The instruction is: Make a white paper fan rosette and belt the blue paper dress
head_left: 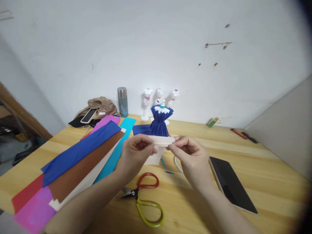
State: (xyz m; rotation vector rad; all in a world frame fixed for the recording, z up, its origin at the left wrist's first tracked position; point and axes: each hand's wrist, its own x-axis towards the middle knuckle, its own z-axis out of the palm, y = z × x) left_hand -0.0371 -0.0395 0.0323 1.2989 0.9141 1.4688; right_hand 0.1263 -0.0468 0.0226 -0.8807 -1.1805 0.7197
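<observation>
My left hand (135, 152) and my right hand (190, 156) pinch the two ends of a small pale paper strip (162, 140) above the wooden table (268, 169). More of the pale paper (154, 158) hangs below the strip between my hands. Just behind it stands a small mannequin in a dark blue pleated paper dress (160, 122). Scissors with one red and one yellow handle (143, 195) lie under my left forearm.
Long sheets of coloured paper (80, 159) fan out on the left. A dark phone (231, 185) lies at right. Three white mini mannequins (159, 97), a grey flask (122, 101), a tan bag with a phone (97, 109), a glue stick (213, 122) and pens (243, 135) sit near the wall.
</observation>
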